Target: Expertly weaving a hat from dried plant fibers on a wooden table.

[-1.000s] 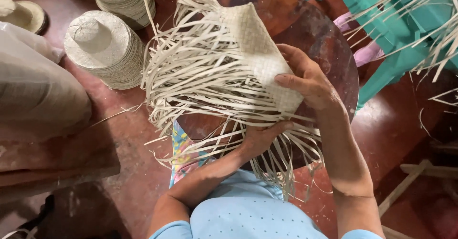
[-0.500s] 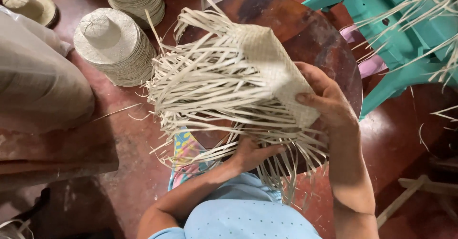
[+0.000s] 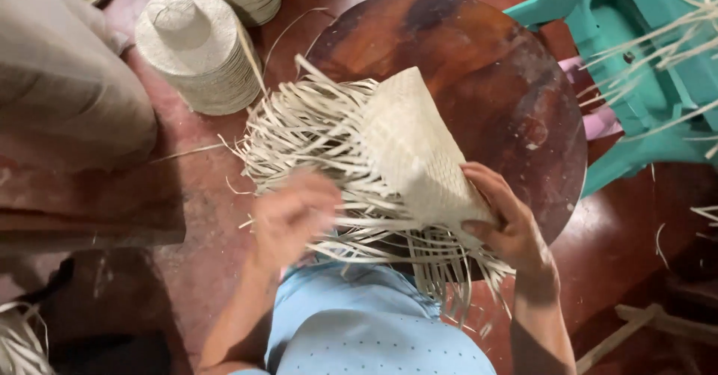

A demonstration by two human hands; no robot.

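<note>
At nine o'clock a stack of straw hats stands on the red floor. Toward centre, the left hand is blurred among the loose straw strands; whether its fingers are closed on any I cannot tell. The woven piece lies tilted over the round wooden table, and the right hand clamps its lower edge at four o'clock. At two o'clock stands a green plastic chair.
</note>
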